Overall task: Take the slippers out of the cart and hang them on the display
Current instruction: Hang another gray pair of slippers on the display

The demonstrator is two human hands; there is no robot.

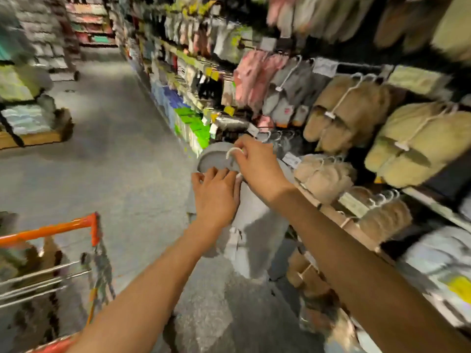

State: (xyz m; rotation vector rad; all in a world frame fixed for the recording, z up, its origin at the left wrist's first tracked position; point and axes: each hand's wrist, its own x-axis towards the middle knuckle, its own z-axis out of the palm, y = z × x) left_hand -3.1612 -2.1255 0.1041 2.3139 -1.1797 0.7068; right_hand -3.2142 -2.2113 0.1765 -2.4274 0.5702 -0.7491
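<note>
Both my forearms reach in from the bottom edge, bare, toward the middle of the head view. Left hand (216, 197) grips the grey slippers (254, 220) from the side, fingers curled over the upper edge, thumb side hidden. Right hand (257, 169) sits just above it and pinches the white hanger hook (233, 151) at the top of the pair between fingertips. Grey slippers are held up in the air between me and the display (356, 128), soles toward the camera, a small white bow or tag low on the pair; too blurred to tell which. Pair is out of the cart, not yet on a peg.

Cart (63, 263) is low on my left, orange handle bar, wire sides, brownish stuff inside, blurred so I can't say what. Display runs along my right: tan fluffy slippers (346, 110) on white hangers, yellowish slippers (418, 146) further right, grey ones (288, 93) and pink ones (252, 80) further down the row, beige pairs on the lower rows. Grey floor (114, 138) of the aisle stretches ahead, shelves of goods far left.
</note>
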